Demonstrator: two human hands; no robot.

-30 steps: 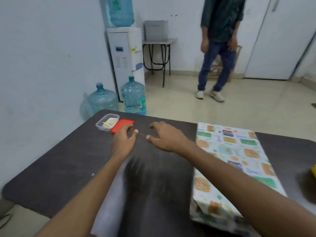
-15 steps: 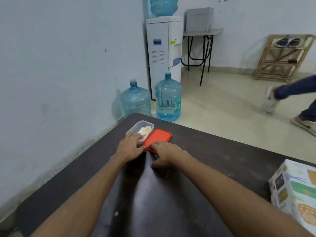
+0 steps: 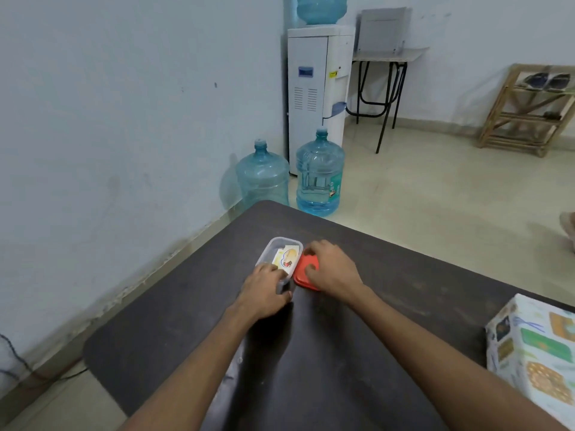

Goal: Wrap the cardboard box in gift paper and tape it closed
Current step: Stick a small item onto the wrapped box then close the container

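Cardboard box [image 3: 535,353] sits at the lower right edge of the frame, apparently fully papered (tape I cannot make out); mid-frame, the left hand [image 3: 267,287] grips the clear container [image 3: 270,248]; the right hand [image 3: 333,269] curls its fingers on the red lid [image 3: 302,279].

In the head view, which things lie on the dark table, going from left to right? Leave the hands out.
Clear plastic container → red lid → gift-wrapped box.
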